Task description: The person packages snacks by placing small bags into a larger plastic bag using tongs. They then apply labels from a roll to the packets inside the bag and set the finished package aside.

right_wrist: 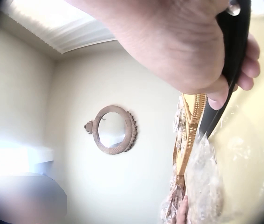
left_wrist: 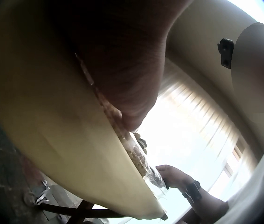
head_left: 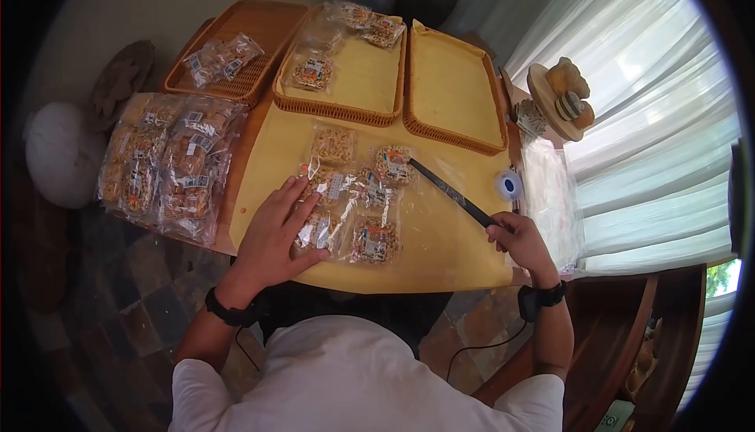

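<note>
In the head view, the right hand grips the handle of a long dark knife, its blade pointing up and left to a clear packet. Fingers spread, the left hand lies on the left edge of a large clear bag holding several packets of nut-like pieces. In the right wrist view, fingers and thumb of the right hand curl round the black handle, and the blade meets clear plastic. The left wrist view shows the left hand over the bag, fingertips mostly hidden.
Wicker trays stand behind: one with two packets, one with several, one lined with yellow paper. Stacked packets lie at left. At right are a white round object, clear bags and a wooden stand.
</note>
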`<action>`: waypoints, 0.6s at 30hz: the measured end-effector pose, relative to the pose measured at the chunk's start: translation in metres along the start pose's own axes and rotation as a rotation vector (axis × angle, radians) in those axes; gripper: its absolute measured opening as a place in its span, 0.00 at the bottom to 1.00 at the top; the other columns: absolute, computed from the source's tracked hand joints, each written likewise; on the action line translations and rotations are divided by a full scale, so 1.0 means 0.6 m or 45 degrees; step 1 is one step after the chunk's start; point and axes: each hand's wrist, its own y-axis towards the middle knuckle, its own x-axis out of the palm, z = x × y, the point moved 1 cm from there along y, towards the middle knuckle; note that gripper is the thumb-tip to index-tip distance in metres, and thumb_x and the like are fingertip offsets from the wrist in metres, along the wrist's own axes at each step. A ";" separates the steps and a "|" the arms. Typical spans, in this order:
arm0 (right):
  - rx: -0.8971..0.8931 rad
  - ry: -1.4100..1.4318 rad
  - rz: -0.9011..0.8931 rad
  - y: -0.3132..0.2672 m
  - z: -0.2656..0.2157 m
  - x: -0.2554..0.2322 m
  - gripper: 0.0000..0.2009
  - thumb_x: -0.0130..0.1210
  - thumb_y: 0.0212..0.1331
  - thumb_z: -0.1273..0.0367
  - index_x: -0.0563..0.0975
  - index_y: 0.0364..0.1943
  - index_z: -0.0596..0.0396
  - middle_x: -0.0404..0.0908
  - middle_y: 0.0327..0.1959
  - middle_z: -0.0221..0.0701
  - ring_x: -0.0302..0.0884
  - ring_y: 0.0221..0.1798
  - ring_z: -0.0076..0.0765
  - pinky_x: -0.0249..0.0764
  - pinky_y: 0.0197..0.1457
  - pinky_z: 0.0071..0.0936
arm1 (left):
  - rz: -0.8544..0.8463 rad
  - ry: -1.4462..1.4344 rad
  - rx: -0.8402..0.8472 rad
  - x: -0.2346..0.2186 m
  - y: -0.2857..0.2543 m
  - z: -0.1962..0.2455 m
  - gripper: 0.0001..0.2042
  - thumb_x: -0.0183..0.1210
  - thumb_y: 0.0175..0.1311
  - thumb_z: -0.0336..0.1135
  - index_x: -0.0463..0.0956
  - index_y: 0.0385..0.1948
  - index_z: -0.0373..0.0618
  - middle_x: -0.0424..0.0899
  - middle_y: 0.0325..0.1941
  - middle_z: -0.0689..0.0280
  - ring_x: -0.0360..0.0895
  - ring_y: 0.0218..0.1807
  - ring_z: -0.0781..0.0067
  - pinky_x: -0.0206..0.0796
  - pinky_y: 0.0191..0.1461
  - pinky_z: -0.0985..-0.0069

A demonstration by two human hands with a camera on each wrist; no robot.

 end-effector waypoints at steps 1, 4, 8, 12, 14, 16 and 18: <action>0.010 0.006 -0.016 0.003 0.000 0.001 0.12 0.66 0.73 0.66 0.85 0.47 0.64 0.84 0.30 0.25 0.78 0.30 0.17 0.74 0.37 0.22 | 0.002 0.008 0.002 -0.002 -0.001 0.001 0.45 0.72 0.64 0.58 0.67 0.78 0.42 0.62 0.85 0.45 0.59 0.85 0.34 0.53 0.85 0.42; -0.003 0.034 -0.045 -0.007 0.013 -0.001 0.13 0.67 0.72 0.65 0.85 0.47 0.64 0.85 0.31 0.27 0.79 0.30 0.20 0.75 0.38 0.24 | -0.005 0.037 0.010 -0.010 0.004 0.007 0.43 0.70 0.66 0.57 0.67 0.79 0.43 0.62 0.85 0.46 0.59 0.85 0.36 0.52 0.84 0.38; -0.223 -0.267 0.101 -0.051 0.028 -0.011 0.13 0.69 0.68 0.68 0.85 0.48 0.64 0.87 0.33 0.36 0.83 0.33 0.32 0.78 0.42 0.32 | -0.043 0.019 0.064 -0.024 0.038 0.055 0.36 0.65 0.72 0.52 0.69 0.77 0.43 0.64 0.85 0.52 0.60 0.86 0.45 0.50 0.86 0.41; -0.529 -0.442 0.066 -0.072 0.023 0.004 0.14 0.72 0.63 0.71 0.84 0.48 0.64 0.86 0.36 0.39 0.85 0.38 0.41 0.78 0.45 0.34 | -0.016 0.029 0.289 -0.007 0.083 0.070 0.27 0.64 0.75 0.45 0.75 0.70 0.42 0.71 0.79 0.54 0.66 0.82 0.48 0.55 0.84 0.46; -0.502 -0.416 0.036 -0.069 0.007 0.022 0.15 0.73 0.62 0.70 0.84 0.48 0.63 0.86 0.38 0.42 0.86 0.42 0.51 0.79 0.47 0.38 | -0.052 0.062 0.302 0.010 0.102 0.062 0.26 0.64 0.74 0.45 0.76 0.68 0.42 0.75 0.74 0.55 0.70 0.78 0.50 0.56 0.84 0.46; -0.602 -0.439 0.093 -0.057 0.012 0.040 0.15 0.72 0.63 0.69 0.84 0.49 0.62 0.87 0.39 0.43 0.86 0.42 0.54 0.79 0.47 0.41 | -0.052 0.088 0.321 0.021 0.111 0.059 0.25 0.64 0.74 0.44 0.76 0.68 0.42 0.75 0.72 0.55 0.70 0.77 0.51 0.56 0.84 0.46; -0.617 -0.453 0.161 -0.041 0.012 0.049 0.15 0.73 0.63 0.67 0.84 0.49 0.61 0.87 0.40 0.43 0.86 0.43 0.56 0.80 0.47 0.42 | -0.051 0.117 0.336 0.026 0.115 0.056 0.25 0.64 0.74 0.44 0.76 0.67 0.42 0.76 0.71 0.55 0.71 0.76 0.52 0.55 0.85 0.46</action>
